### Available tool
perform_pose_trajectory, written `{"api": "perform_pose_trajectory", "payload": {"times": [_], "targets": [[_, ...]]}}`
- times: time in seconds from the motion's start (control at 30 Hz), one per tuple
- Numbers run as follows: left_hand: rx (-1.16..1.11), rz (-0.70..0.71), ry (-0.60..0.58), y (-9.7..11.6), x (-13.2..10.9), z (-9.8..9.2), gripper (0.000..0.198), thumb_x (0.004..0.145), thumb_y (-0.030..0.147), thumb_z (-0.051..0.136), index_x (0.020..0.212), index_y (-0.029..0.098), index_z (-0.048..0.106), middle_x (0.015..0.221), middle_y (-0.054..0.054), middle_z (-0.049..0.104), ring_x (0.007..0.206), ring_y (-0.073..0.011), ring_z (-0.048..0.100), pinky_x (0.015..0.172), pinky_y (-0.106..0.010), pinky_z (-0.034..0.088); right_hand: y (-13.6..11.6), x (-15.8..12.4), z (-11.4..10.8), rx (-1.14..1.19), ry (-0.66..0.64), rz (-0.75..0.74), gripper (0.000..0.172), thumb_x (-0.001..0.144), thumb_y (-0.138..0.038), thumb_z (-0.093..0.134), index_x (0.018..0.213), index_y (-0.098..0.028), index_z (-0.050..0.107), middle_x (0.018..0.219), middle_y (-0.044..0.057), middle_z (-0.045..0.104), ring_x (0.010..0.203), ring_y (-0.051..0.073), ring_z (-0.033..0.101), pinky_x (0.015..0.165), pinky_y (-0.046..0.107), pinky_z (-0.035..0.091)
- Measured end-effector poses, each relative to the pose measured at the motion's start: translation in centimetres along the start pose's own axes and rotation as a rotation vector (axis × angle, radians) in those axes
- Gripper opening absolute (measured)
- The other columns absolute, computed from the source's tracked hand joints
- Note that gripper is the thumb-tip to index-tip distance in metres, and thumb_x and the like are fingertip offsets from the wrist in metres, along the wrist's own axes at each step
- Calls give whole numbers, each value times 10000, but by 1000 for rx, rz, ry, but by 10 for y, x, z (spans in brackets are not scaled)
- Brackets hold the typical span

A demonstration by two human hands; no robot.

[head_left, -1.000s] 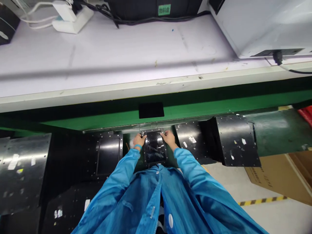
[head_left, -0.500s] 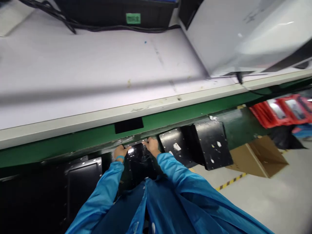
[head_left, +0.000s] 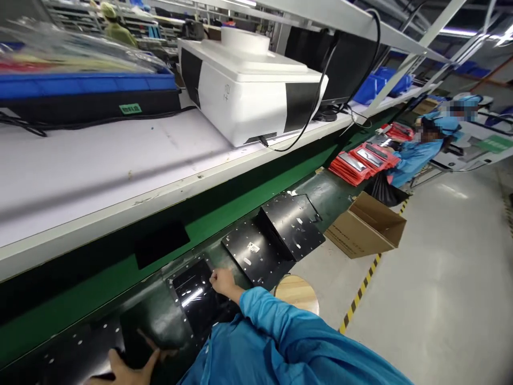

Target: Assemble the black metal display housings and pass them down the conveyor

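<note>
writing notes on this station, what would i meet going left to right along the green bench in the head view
Leftmost black panel, left hand, glossy black panel, right hand, first white-patched black panel, second white-patched black panel, red stacks.

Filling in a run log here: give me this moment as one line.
left hand: spread, at edge of studded panel | right hand: at right edge of glossy black panel | nearby: cardboard box, striped tape

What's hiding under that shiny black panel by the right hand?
Around the shiny black panel, a dark studded border shows, with the green bench beyond. Whatever lies directly beneath the panel is covered, so I can't tell.
</note>
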State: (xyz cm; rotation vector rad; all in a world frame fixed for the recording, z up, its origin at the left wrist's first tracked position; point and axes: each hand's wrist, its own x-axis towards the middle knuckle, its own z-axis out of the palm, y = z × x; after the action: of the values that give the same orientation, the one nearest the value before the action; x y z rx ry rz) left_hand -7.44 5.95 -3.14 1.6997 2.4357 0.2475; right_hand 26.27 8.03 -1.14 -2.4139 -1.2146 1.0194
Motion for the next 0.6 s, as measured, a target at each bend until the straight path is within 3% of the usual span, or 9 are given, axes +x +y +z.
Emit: {"api": "perform_pose_trajectory", "payload": {"times": [0.03, 0.1, 0.17, 0.27, 0.37, 0.47, 0.53, 0.6], "targets": [[39, -8, 9, -12, -8, -1, 1009, 742, 659, 627, 1645, 534, 195, 1841, -128, 74, 1614, -611, 168, 1105, -932, 254, 3, -9, 4, 15, -22, -15, 132, 939, -250, 690, 963, -267, 819, 1069, 37, 844, 1011, 224, 776, 834, 282, 518], [79, 35, 35, -20, -21, -7, 876, 859, 563, 525, 1673, 455, 218, 1804, -180, 221, 1608, -581, 243, 1091, -903, 329, 4, -21, 11, 44, -79, -72, 122, 912, -232, 713, 940, -275, 824, 1048, 23, 846, 990, 212, 775, 828, 271, 513], [119, 110, 49, -12, -29, -20, 770, 917, 427, 469, 1662, 270, 350, 1709, -269, 378, 1560, -572, 349, 1042, -829, 452, 1, -25, 16, 72, -149, -148, 111, 878, -217, 743, 917, -277, 828, 1030, 13, 846, 986, 204, 770, 827, 257, 509], [165, 161, -10, 8, -29, -53, 719, 893, 257, 525, 1587, 70, 487, 1598, -327, 508, 1486, -499, 489, 1104, -655, 509, -7, -21, 25, 114, -247, -231, 81, 876, -224, 748, 885, -256, 821, 1001, 22, 838, 976, 197, 757, 828, 245, 506], [47, 20, -23, 14, -24, -101, 626, 981, 240, 461, 1592, 115, 519, 1537, -241, 622, 1369, -372, 640, 1061, -467, 559, -14, -21, 37, 161, -344, -260, 79, 899, -237, 730, 861, -223, 798, 901, 30, 819, 876, 180, 743, 794, 241, 508], [-14, -103, -71, 1, -26, -151, 578, 1006, 345, 516, 1556, 185, 592, 1186, -190, 806, 1098, -387, 759, 987, -511, 578, -17, -34, 48, 227, -453, -270, 142, 928, -305, 724, 867, -191, 782, 805, 30, 787, 772, 171, 728, 725, 239, 518], [-225, -98, -54, -12, -34, -171, 553, 968, 358, 597, 1491, 186, 656, 1114, -155, 828, 1117, -387, 759, 1056, -534, 563, -19, -50, 52, 273, -519, -288, 225, 953, -391, 714, 915, -182, 786, 821, 38, 785, 756, 177, 726, 688, 246, 526], [-631, -77, -34, -17, -43, -174, 555, 916, 343, 673, 1441, 164, 682, 1238, -131, 813, 1233, -358, 731, 1135, -509, 548, -23, -65, 53, 376, -598, -311, 307, 963, -474, 699, 1000, -183, 790, 892, 52, 794, 786, 187, 730, 684, 257, 537]]}}
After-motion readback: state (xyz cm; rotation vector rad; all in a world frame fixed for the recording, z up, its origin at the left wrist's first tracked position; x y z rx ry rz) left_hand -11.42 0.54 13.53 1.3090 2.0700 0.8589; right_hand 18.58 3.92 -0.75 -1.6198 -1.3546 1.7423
